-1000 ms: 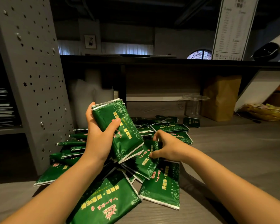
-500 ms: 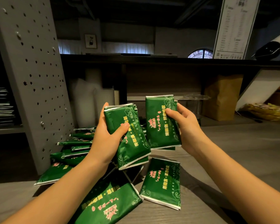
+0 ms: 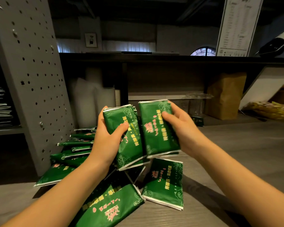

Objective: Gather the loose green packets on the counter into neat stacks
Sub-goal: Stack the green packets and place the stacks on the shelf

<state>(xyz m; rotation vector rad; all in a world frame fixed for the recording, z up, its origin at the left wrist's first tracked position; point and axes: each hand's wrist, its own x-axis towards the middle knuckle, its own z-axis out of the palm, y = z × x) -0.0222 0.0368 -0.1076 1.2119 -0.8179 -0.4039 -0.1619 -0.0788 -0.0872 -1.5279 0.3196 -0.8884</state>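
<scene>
My left hand point(image 3: 107, 138) grips a stack of green packets point(image 3: 121, 128) upright above the counter, thumb across the front. My right hand point(image 3: 180, 126) grips another green packet point(image 3: 156, 128) right beside that stack, the two nearly touching edge to edge. Below them loose green packets lie on the wooden counter point(image 3: 236, 161): one flat packet point(image 3: 165, 182) at centre, a large near one point(image 3: 108, 205) toward me, and a messy heap point(image 3: 70, 151) at the left against the pegboard.
A grey perforated panel point(image 3: 33, 76) leans at the left. Under a dark shelf at the back stand white bags point(image 3: 88, 102), a brown paper bag point(image 3: 225, 95), a clear plastic container point(image 3: 197, 102) and a slanted white board point(image 3: 266, 86). A small dark packet point(image 3: 197, 120) lies behind.
My right hand lifted a packet off the pile and has brought it left, up against the stack in my left hand. The left hand stayed about where it was.
</scene>
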